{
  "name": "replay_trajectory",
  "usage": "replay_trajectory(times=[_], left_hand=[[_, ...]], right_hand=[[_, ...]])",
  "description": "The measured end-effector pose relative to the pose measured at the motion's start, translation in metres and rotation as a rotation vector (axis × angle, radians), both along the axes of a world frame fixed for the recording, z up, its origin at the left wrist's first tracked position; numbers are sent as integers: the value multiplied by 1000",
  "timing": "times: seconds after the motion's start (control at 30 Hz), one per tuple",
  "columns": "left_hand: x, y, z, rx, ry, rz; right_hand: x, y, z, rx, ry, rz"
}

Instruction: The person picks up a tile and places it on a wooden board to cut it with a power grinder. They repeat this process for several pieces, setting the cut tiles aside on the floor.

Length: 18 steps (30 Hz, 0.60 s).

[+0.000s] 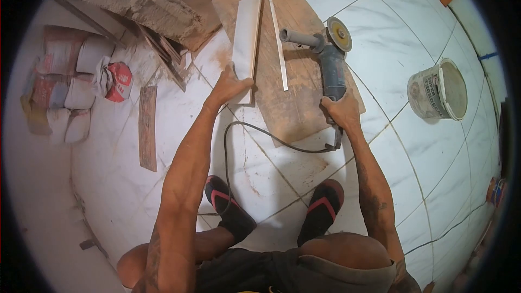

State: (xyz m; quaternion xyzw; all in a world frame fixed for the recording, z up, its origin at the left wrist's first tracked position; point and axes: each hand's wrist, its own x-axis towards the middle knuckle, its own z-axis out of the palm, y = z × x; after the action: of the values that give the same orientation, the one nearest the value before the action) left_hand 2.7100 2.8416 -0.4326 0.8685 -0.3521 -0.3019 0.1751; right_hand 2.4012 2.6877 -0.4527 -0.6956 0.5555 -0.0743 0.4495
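My left hand [232, 84] grips the near end of a white tile strip [247, 38], thumb on one side and fingers on the other. In my right hand [343, 109] is the rear of an angle grinder [332, 68]. The grinder has a side handle pointing left and a yellowish disc at its far end. A narrow sliver of tile [278, 43] lies between the tile strip and the grinder, on a brown wooden board [296, 95]. The power cord [260, 126] loops from the grinder over the floor towards my left foot.
At the right stands a white bucket [429, 95]. Several stacked bags [70, 70] line the left wall, with a short plank [147, 127] nearer to me. A rough mortar-covered slab [138, 0] rests at the upper left. White tiles [391, 184] cover the floor.
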Motion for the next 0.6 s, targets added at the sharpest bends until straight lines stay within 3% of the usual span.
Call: replay_trajectory(times=[0.07, 0.37, 0.6], left_hand=[[0, 3, 6, -26, 88, 11], [3, 6, -6, -60, 70, -7], [-22, -6, -24, 130, -220, 44]], right_hand=[[1, -1, -1, 13, 4, 3], [-1, 0, -6, -51, 2, 12], [1, 0, -2, -36, 22, 4]])
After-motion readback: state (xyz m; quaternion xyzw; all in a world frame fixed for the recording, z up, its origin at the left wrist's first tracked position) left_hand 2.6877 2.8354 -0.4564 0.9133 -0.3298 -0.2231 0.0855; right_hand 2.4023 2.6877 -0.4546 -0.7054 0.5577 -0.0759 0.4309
